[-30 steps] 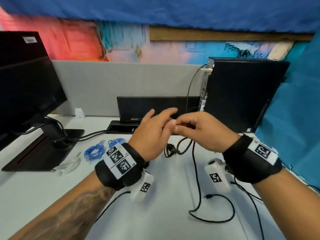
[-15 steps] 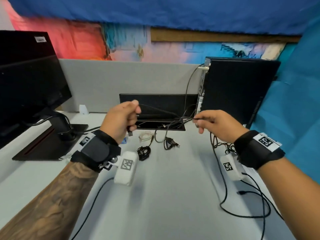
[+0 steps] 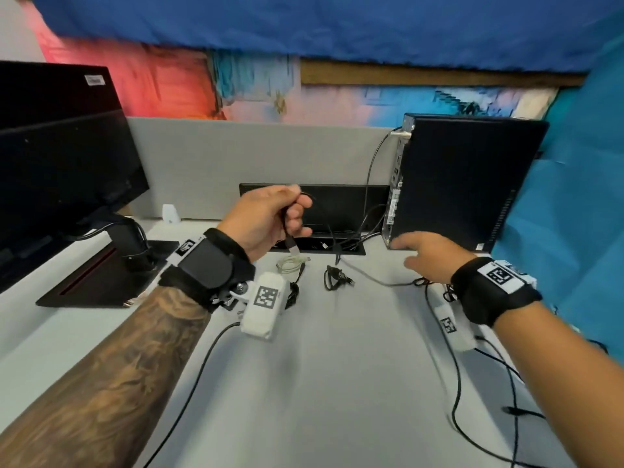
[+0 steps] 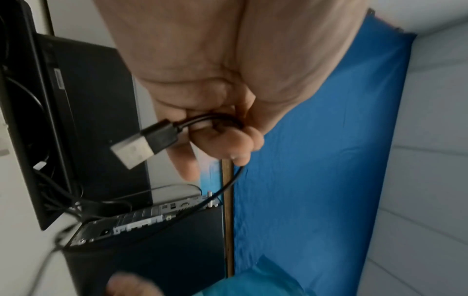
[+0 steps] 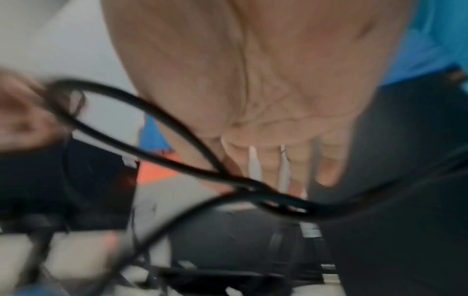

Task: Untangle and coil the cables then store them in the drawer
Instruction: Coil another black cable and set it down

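Observation:
My left hand [image 3: 287, 214] is raised in front of the black cable box and grips a thin black USB cable [image 3: 285, 228]. Its plug [image 3: 293, 247] hangs below the fingers. The left wrist view shows the silver USB plug [image 4: 134, 149] sticking out of my curled left hand [image 4: 228, 138]. From there the cable runs right and down onto the desk. My right hand [image 3: 410, 256] hovers low by the computer, fingers straight, holding nothing. In the right wrist view, blurred loops of the black cable [image 5: 152, 114] cross in front of my right hand [image 5: 291, 170].
A beige coiled cable [image 3: 287, 265] and two small black cable bundles [image 3: 334, 276] lie near the open cable box [image 3: 354, 251]. A monitor [image 3: 60, 163] stands at the left and a black computer [image 3: 466, 184] at the right. Wrist-camera leads trail over the grey desk [image 3: 337, 383].
My right hand has let go of the black cable and dropped down and to the right, toward the desk by the computer. My left hand stays raised, still holding the plug end.

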Available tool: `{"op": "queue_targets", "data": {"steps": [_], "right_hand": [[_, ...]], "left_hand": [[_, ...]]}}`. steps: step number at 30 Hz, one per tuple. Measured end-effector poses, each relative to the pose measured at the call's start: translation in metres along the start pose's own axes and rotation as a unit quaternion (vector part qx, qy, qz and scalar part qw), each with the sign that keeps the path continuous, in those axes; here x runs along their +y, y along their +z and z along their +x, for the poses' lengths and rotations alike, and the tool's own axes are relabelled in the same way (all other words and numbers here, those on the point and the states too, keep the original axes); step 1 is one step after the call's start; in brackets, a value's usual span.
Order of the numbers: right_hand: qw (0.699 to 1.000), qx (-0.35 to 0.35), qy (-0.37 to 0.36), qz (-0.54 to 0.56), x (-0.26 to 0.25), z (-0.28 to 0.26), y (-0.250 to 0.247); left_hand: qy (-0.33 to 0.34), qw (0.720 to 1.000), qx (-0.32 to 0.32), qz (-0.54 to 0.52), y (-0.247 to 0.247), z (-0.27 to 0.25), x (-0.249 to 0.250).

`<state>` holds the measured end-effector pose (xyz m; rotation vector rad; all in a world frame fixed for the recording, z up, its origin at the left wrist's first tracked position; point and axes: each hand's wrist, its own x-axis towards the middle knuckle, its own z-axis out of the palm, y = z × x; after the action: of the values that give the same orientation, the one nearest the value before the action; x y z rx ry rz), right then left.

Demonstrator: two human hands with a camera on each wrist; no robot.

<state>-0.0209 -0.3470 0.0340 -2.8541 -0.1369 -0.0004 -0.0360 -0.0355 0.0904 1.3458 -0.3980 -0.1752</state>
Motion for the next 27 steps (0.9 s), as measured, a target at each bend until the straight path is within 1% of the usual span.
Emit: {"op": "queue_targets", "data": {"steps": [1, 2, 4, 5, 7, 8, 10, 11, 12, 13, 14, 16, 17, 18, 19, 20, 21, 22, 23, 25, 27], "right_hand": [[0.994, 0.027, -0.053, 0.092, -0.015, -0.007, -0.001], [0.977, 0.031, -0.097, 0.186, -0.033, -0.016, -0.002], [0.924, -0.018, -0.157, 0.347, -0.068, -0.030, 0.000], [0.899, -0.045, -0.171, 0.401, -0.082, -0.034, 0.003], [0.850, -0.075, -0.166, 0.494, -0.097, -0.041, 0.006], [0.813, -0.097, -0.150, 0.554, -0.099, -0.045, 0.007], [0.714, -0.139, -0.127, 0.674, -0.100, -0.050, 0.005], [0.678, -0.148, -0.119, 0.710, -0.099, -0.053, 0.002], [0.664, -0.144, -0.110, 0.726, -0.096, -0.054, -0.001], [0.671, -0.124, -0.105, 0.723, -0.092, -0.053, -0.006], [0.703, -0.085, -0.101, 0.699, -0.088, -0.050, -0.011], [0.807, 0.029, -0.086, 0.583, -0.079, -0.042, -0.019], [0.851, 0.086, -0.078, 0.512, -0.076, -0.038, -0.020], [0.878, 0.134, -0.069, 0.454, -0.075, -0.033, -0.019], [0.892, 0.169, -0.065, 0.415, -0.075, -0.029, -0.016], [0.899, 0.188, -0.067, 0.389, -0.077, -0.025, -0.011], [0.906, 0.188, -0.072, 0.373, -0.081, -0.022, -0.004], [0.914, 0.169, -0.078, 0.360, -0.085, -0.020, 0.005], [0.922, 0.135, -0.083, 0.353, -0.090, -0.018, 0.015], [0.934, 0.070, -0.103, 0.334, -0.101, -0.019, 0.036], [0.939, 0.035, -0.134, 0.315, -0.109, -0.021, 0.049]], "left_hand": [[-0.006, 1.000, -0.014, 0.007, 0.006, 0.003, -0.002], [-0.010, 0.999, -0.028, 0.017, 0.012, 0.006, -0.004], [-0.012, 0.998, -0.049, 0.035, 0.021, 0.011, -0.008], [-0.006, 0.998, -0.058, 0.036, 0.024, 0.014, -0.009], [0.013, 0.997, -0.065, 0.027, 0.024, 0.018, -0.009], [0.023, 0.998, -0.059, 0.025, 0.022, 0.019, -0.008], [0.034, 0.999, -0.034, 0.026, 0.015, 0.023, -0.007], [0.033, 0.999, -0.020, 0.034, 0.010, 0.024, -0.008], [0.031, 0.998, -0.011, 0.056, 0.005, 0.025, -0.009], [0.025, 0.995, -0.009, 0.091, 0.000, 0.024, -0.011], [0.013, 0.991, -0.018, 0.131, -0.003, 0.022, -0.014], [-0.041, 0.980, -0.071, 0.179, -0.004, 0.015, -0.020], [-0.078, 0.976, -0.105, 0.172, -0.003, 0.010, -0.023], [-0.110, 0.974, -0.136, 0.145, -0.002, 0.007, -0.025], [-0.131, 0.973, -0.163, 0.098, -0.001, 0.004, -0.026], [-0.135, 0.973, -0.184, 0.033, 0.000, 0.002, -0.026], [-0.125, 0.971, -0.199, -0.037, 0.000, 0.002, -0.025], [-0.106, 0.969, -0.202, -0.099, 0.000, 0.004, -0.023], [-0.084, 0.967, -0.194, -0.145, 0.001, 0.007, -0.021], [-0.039, 0.967, -0.155, -0.197, 0.006, 0.013, -0.020], [0.000, 0.969, -0.097, -0.226, 0.009, 0.023, -0.023]]}}
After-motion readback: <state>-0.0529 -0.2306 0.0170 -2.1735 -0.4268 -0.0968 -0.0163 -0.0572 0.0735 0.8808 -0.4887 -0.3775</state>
